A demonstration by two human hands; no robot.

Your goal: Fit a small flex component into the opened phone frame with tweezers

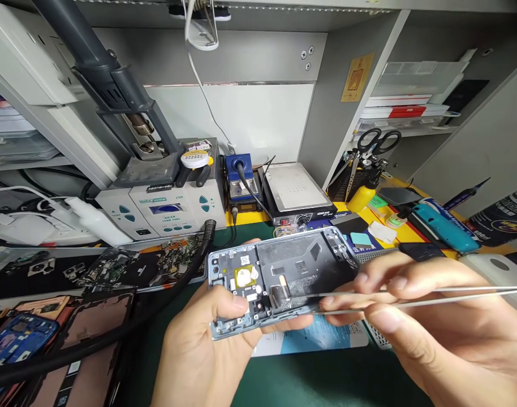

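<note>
My left hand (216,333) grips a phone frame (305,254) from below, its thumb pressed on the left end. The frame is tilted toward me and shows its bare inside: a dark battery bay, a yellow square with white paste (245,276) and a flex cable (280,294) near the lower edge. Between thumb and fingers, my right hand (411,305) pinches metal tweezers (432,297). One tweezer arm reaches over the frame beside the flex cable; the other lies along the lower edge. Whether the tips touch the cable, I cannot tell.
A hot air station (165,209) stands behind, its black hose (156,316) curving across the left. Phone parts (25,333) lie at left. Further back are a blue soldering stand (240,175), a heating plate (296,189), a yellow bottle (362,195) and scissors (379,141).
</note>
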